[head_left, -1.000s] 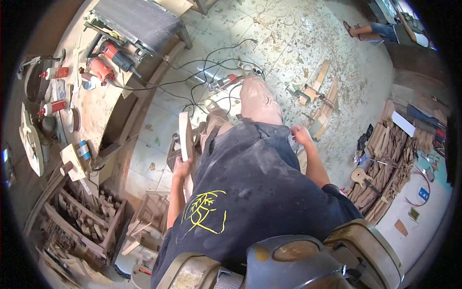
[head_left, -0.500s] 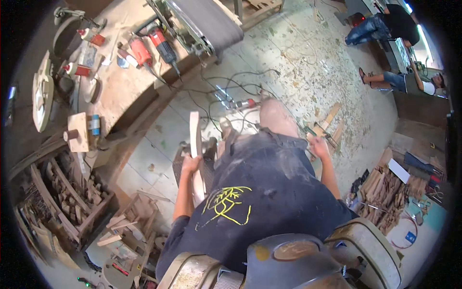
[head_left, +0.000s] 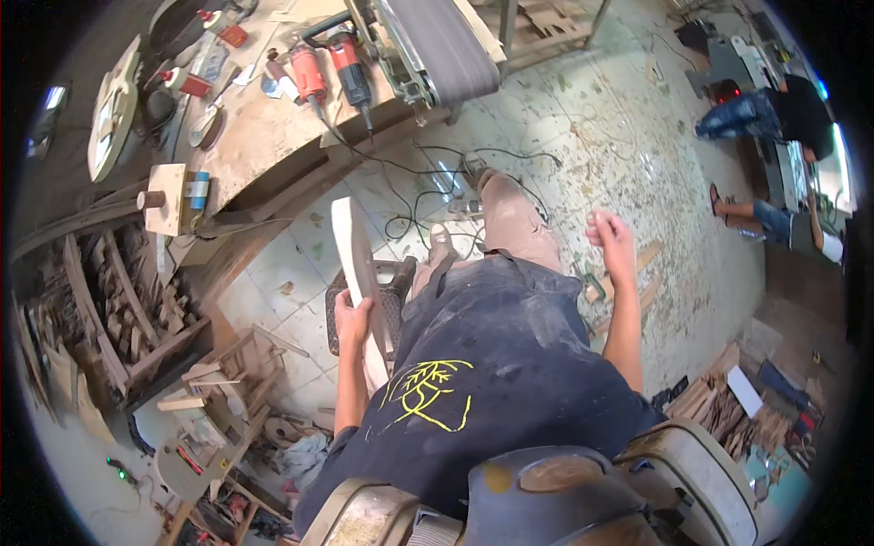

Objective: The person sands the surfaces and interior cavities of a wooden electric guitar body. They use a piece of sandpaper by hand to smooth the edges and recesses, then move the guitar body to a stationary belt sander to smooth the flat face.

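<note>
My left hand [head_left: 352, 318] is wrapped round a long, pale, slightly curved piece of wood [head_left: 350, 238], held lengthwise at my left side, its far end pointing away from me. Below it on the floor is a dark stool [head_left: 397, 275], partly hidden by the wood and my hand. My right hand [head_left: 614, 244] is raised out to the right, fingers loosely bent and apart, with nothing visible in it. Beyond it on the floor lie wooden strips [head_left: 649, 255] and a green clamp [head_left: 594, 289].
A workbench [head_left: 259, 136] at the far left carries two red power tools [head_left: 328, 73], glue bottles and a belt sander [head_left: 446, 55]. Cables [head_left: 414, 205] trail across the floor ahead. A crate of wood scraps [head_left: 137, 318] stands left. Two people [head_left: 774, 118] are at the far right.
My right hand has risen forward, away from my side. The wood's far end has tilted left. The whole view has shifted, with the bench appearing further right.
</note>
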`<state>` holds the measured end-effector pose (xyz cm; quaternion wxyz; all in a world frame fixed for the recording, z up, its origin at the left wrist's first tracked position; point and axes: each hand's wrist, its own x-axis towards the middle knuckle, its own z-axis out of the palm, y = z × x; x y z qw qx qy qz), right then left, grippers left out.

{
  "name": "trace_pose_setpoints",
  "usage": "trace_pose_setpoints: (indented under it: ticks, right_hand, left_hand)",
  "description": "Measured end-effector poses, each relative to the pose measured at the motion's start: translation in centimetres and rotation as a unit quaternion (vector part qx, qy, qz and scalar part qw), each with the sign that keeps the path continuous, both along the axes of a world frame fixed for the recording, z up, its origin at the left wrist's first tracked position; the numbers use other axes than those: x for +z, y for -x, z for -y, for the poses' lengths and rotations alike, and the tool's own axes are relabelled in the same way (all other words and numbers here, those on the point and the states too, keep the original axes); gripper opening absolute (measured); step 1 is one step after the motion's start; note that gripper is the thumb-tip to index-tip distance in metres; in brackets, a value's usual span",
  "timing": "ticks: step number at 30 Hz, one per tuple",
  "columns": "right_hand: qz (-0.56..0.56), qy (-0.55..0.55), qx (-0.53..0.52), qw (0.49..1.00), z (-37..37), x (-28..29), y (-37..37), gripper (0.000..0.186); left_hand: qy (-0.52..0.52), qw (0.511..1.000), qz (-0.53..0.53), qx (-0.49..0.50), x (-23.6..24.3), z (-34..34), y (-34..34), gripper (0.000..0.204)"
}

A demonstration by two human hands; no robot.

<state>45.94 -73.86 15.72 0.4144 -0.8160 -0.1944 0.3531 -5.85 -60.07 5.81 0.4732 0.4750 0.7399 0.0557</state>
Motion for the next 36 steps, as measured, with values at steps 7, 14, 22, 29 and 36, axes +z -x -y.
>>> trace_pose_setpoints:
  ticks: [7, 14, 22, 29, 36]
  right_hand:
    - [0.018, -0.249, 0.140, 0.958, -20.3, 12.6, -1.5, 0.038]
    - [-0.142, -0.385, 0.402, 0.819, -37.3, 16.4, -3.2, 0.067]
    - [-0.427, -0.272, 0.401, 0.763, -51.7, 13.5, -10.8, 0.083]
    - [-0.405, -0.282, 0.222, 0.841, -50.2, 5.4, -15.4, 0.044]
    - [-0.422, -0.297, 0.177, 0.838, -47.2, 5.1, -15.6, 0.046]
  left_hand:
    - [-0.175, 0.973, 0.000, 0.150, 12.7, -2.8, -4.5, 0.073]
    - [-0.474, 0.853, -0.218, 0.020, 24.0, -10.5, -13.7, 0.073]
    - [-0.506, 0.762, -0.276, -0.296, 29.0, -22.4, -25.8, 0.078]
    - [-0.483, 0.714, -0.202, -0.465, 26.5, -28.9, -31.6, 0.089]
    - [-0.535, 0.714, -0.219, -0.394, 23.1, -28.9, -28.2, 0.099]
